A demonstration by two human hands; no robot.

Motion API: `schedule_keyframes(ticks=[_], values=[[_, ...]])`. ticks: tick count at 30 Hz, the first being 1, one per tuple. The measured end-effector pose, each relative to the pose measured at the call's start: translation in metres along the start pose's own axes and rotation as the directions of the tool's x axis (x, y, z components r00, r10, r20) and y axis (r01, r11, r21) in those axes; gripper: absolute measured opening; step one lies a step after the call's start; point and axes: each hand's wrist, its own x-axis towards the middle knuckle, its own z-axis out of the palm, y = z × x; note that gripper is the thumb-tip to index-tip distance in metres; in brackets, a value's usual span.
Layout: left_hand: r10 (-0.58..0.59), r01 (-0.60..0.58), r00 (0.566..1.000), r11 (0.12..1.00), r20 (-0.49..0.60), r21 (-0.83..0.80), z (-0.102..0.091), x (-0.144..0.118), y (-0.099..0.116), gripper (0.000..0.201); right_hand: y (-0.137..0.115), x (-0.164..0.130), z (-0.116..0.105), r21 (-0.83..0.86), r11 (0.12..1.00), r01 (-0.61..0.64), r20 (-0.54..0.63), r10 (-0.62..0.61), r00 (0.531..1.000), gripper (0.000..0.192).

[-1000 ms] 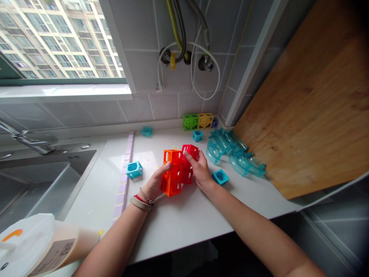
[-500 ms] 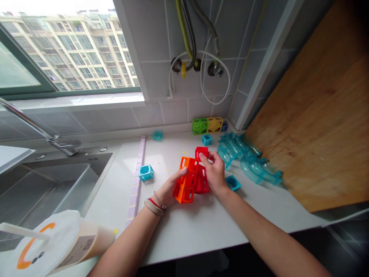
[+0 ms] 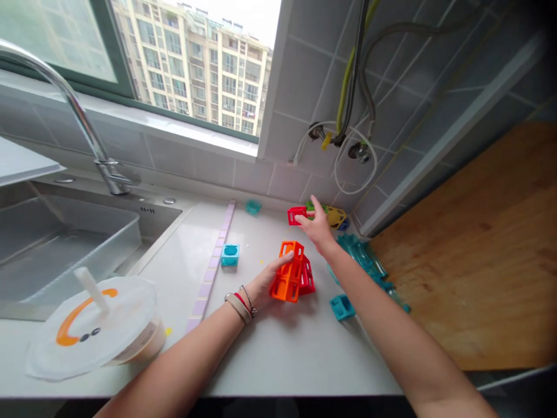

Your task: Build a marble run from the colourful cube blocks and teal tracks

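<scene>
My left hand (image 3: 266, 284) is wrapped round a stack of orange toy blocks (image 3: 287, 281), its thumb lying across the upper part. Red blocks (image 3: 308, 276) sit against the right side of that stack. My right hand (image 3: 319, 229) pinches a single red block (image 3: 297, 216) between thumb and fingers, with the index finger stretched upward. This block is apart from the stack, above and a little behind it. Behind my right hand, partly hidden, stand a green block (image 3: 316, 206) and a yellow block (image 3: 336, 217).
Blue cube blocks lie left (image 3: 230, 255) and right (image 3: 342, 307) of my hands. Teal track pieces (image 3: 363, 255) rest by the wooden board (image 3: 470, 249). A lilac strip (image 3: 213, 264) runs along the counter. A drink cup (image 3: 100, 325) stands front left, beside the sink (image 3: 150, 226).
My right hand has pulled the single red block away from the stack, up toward the wall. My left hand still holds the orange and red blocks. The view has turned left and tilted.
</scene>
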Motion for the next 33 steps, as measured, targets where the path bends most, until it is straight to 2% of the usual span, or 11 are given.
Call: schedule_keyframes(ticks=[3, 6, 10, 14, 18, 20, 24, 26, 28, 31, 33], values=[[-0.017, 0.018, 0.999, 1.000, 0.046, -0.019, -0.004, 0.003, -0.002, 0.049, -0.007, 0.034, 0.038, -0.002, 0.999, -0.050, 0.277, 0.049, 0.960, 0.046], [-0.008, 0.008, 1.000, 1.000, 0.025, -0.005, -0.008, 0.007, -0.004, 0.051, -0.004, 0.050, 0.077, -0.147, 0.989, -0.015, 0.521, 0.090, 0.849, 0.042], [0.054, -0.051, 0.998, 0.994, 0.035, -0.094, -0.009, 0.009, -0.003, 0.050, 0.002, 0.058, 0.113, -0.367, 0.927, 0.070, 0.572, 0.166, 0.803, 0.053], [0.094, -0.086, 0.995, 0.978, 0.032, -0.188, -0.006, 0.008, -0.001, 0.043, 0.001, 0.060, 0.129, -0.460, 0.874, 0.156, 0.604, 0.179, 0.777, 0.077], [0.107, -0.104, 0.994, 0.976, 0.004, -0.189, -0.006, 0.007, -0.001, 0.042, -0.001, 0.064, 0.120, -0.451, 0.874, 0.179, 0.672, 0.201, 0.713, 0.105], [0.111, -0.116, 0.993, 0.979, -0.036, -0.171, -0.007, 0.007, 0.000, 0.046, -0.002, 0.068, 0.103, -0.427, 0.895, 0.125, 0.661, 0.215, 0.719, 0.109], [0.088, -0.095, 0.995, 0.984, -0.054, -0.152, -0.006, 0.006, 0.004, 0.056, -0.011, 0.071, 0.051, -0.415, 0.910, -0.030, 0.474, 0.244, 0.846, 0.072], [0.100, -0.104, 0.994, 0.982, -0.033, -0.157, -0.004, 0.004, 0.005, 0.053, -0.021, 0.066, 0.023, -0.383, 0.922, -0.059, 0.467, 0.249, 0.848, 0.054], [0.113, -0.113, 0.994, 0.982, -0.007, -0.152, -0.001, 0.001, 0.005, 0.049, -0.035, 0.058, 0.000, -0.348, 0.934, -0.073, 0.564, 0.272, 0.780, 0.047], [0.113, -0.109, 0.993, 0.992, 0.047, -0.066, 0.002, -0.004, 0.004, 0.043, -0.058, 0.045, -0.022, -0.361, 0.929, -0.082, 0.772, 0.347, 0.532, 0.044], [0.094, -0.097, 0.992, 0.995, 0.085, 0.027, 0.003, -0.007, 0.002, 0.043, -0.070, 0.037, -0.029, -0.356, 0.932, -0.066, 0.848, 0.352, 0.396, 0.046]])
